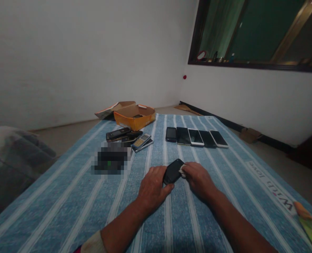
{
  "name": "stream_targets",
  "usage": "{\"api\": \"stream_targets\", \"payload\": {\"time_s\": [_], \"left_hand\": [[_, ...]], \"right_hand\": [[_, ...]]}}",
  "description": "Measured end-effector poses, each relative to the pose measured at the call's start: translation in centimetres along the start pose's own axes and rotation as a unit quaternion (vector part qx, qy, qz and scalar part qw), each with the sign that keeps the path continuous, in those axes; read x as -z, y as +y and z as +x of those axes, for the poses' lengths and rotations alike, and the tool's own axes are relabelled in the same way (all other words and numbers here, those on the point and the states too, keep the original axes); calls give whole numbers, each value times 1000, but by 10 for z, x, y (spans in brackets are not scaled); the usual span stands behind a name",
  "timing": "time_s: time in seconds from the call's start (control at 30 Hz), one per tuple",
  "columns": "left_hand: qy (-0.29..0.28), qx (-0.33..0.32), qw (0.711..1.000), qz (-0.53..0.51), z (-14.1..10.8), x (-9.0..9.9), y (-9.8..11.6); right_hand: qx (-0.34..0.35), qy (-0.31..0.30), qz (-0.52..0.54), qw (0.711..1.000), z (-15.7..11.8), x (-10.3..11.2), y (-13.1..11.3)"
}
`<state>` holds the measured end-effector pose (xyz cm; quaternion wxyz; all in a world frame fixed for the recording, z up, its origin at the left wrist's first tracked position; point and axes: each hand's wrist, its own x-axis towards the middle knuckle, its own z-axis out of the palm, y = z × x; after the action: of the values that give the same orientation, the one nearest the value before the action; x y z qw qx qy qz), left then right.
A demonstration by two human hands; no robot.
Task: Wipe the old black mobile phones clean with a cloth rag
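A dark mobile phone (pixel 173 172) is tilted above the striped cloth, in the middle of the view. My left hand (pixel 152 185) grips it by its left and lower edge, the thumb along the near side. My right hand (pixel 198 178) pinches a small whitish wipe (pixel 182 171) and presses it against the phone's right edge. Beyond the hands, several phones lie side by side in a row, among them a white-framed phone (pixel 196 137) and a small black phone (pixel 171 134). To the left, a keypad phone (pixel 141 141) rests in a loose pile with other old phones.
A blue and white striped cloth (pixel 129 214) covers the table. At its far end stands an open orange box (pixel 134 121) with something dark inside. A blurred, pixelated dark patch (pixel 111 160) lies left of my hands. Grey fabric (pixel 11 168) bulges at the left edge.
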<state>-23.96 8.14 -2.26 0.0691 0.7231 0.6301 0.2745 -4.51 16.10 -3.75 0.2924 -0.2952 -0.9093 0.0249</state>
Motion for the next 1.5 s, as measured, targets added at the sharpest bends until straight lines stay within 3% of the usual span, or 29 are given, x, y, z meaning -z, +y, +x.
{"api": "stream_targets", "payload": {"time_s": [0.17, 0.37, 0.47, 0.67, 0.87, 1.03, 1.2, 1.37, 1.5], "left_hand": [[2, -3, 1000, -10, 0, 0, -1], [32, -6, 999, -37, 1, -7, -7], [55, -6, 997, -53, 1, -12, -12], [78, -80, 991, -74, -2, -10, -11], [93, -125, 986, -62, -3, -6, -4], [89, -137, 985, -60, -4, -5, -3], [84, -165, 982, -43, -4, -5, -3], [107, -218, 970, -24, -3, -7, -2], [112, -188, 976, -23, -5, -10, -4]], "right_hand": [[38, 15, -7, 999, -2, -8, -11], [-26, 45, 16, 998, -2, -6, 4], [-25, 73, 15, 997, -1, -7, 5], [21, 85, 21, 996, 1, -14, -7], [-25, 147, -8, 989, 3, -18, 3], [-52, 166, 53, 983, 6, -12, 6], [-58, 151, 166, 973, 13, 2, 2], [-35, 102, 208, 972, 17, 12, -3], [-20, 89, 202, 975, 16, 14, -4]]}}
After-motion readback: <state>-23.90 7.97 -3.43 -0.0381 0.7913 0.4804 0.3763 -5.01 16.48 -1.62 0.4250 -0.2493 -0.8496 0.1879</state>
